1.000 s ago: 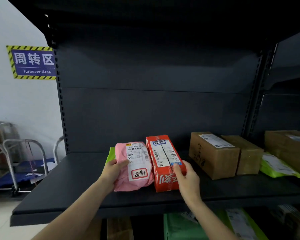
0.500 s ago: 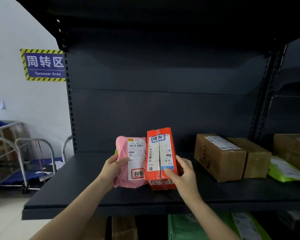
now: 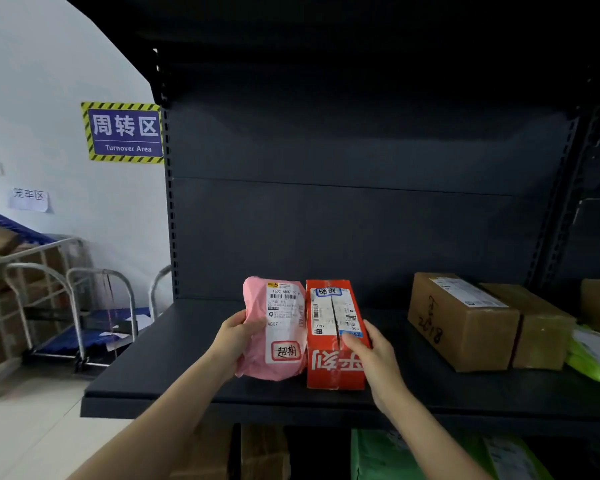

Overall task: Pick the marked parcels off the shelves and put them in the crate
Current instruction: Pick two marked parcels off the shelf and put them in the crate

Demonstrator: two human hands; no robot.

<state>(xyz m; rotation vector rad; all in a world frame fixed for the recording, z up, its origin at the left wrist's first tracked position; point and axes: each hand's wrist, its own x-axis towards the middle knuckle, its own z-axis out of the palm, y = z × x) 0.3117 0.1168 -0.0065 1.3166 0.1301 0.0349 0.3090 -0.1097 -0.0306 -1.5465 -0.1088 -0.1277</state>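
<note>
Change log: the pink parcel (image 3: 274, 341) and red box (image 3: 333, 341) lie flat on the shelf (image 3: 174, 358) at 1.0 s ago; now both are tipped up on end, side by side, labels facing the camera. The left hand (image 3: 236, 341) goes from resting on the parcel's left edge to gripping it, thumb across the front. The right hand (image 3: 374, 358) moves from the box's near corner to its right side, thumb on the label. View swings left: the Turnover Area sign (image 3: 125, 133) sits nearer centre, and a paper note (image 3: 28, 199) on the wall enters frame

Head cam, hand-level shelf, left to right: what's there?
left hand → pink parcel → red box → right hand → labelled brown box → plain brown box → green bag
</note>
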